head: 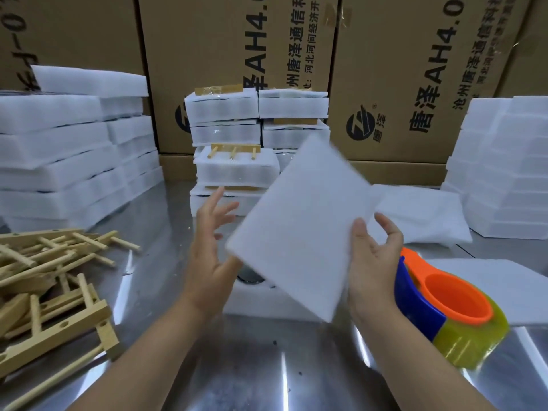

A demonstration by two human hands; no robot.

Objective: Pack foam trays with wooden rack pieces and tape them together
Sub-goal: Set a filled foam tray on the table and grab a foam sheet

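Hands at foam sheet beside tape dispenser

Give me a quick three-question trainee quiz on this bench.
1. True or false: the orange-and-blue plastic tape dispenser lies on the steel table beside the right hand.
2. The pile of loose wooden rack pieces lies: A) left of the hands, B) right of them, C) in them.
3. Fill in: the flat white rectangular sheet between the left hand and the right is made of ____.
Key: 1 true; 2 A; 3 foam.

Blurred foam sheet, edge-cropped wooden pieces
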